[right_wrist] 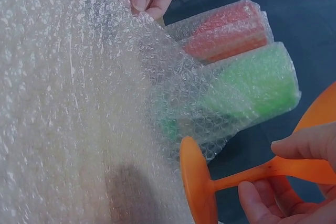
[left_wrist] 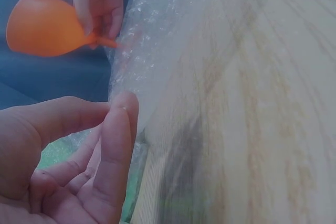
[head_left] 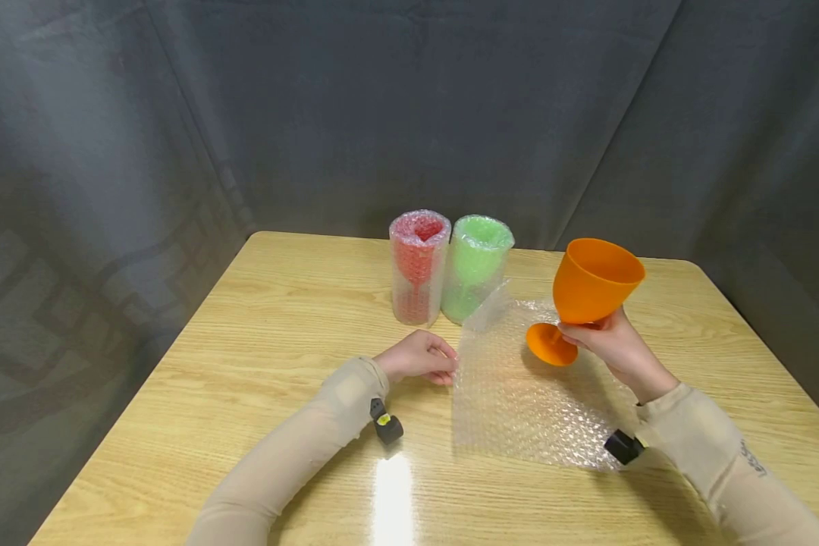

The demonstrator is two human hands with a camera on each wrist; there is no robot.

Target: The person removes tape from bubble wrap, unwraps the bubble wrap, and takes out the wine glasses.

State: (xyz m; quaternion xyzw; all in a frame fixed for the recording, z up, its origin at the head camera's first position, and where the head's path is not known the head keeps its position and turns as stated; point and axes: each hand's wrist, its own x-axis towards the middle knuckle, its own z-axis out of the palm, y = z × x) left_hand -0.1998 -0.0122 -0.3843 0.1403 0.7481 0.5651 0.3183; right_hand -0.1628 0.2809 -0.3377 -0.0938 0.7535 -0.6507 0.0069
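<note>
My right hand (head_left: 617,341) grips an orange goblet (head_left: 590,280) by its stem, just under the bowl. The goblet leans, its foot (right_wrist: 197,182) over a sheet of bubble wrap (head_left: 519,409) spread on the table. At the sheet's left edge, my left hand (head_left: 426,358) pinches the wrap between thumb and fingertips, as the left wrist view shows at the fingers (left_wrist: 118,135). Behind the sheet stand a red goblet (head_left: 418,265) and a green goblet (head_left: 479,265), each rolled upright in bubble wrap.
The wooden table (head_left: 280,318) carries everything, with its far edge close behind the wrapped goblets. Dark grey curtains (head_left: 409,114) hang beyond it. The sheet's far left corner rises against the green goblet's wrapping. A bright reflection lies on the tabletop near the front.
</note>
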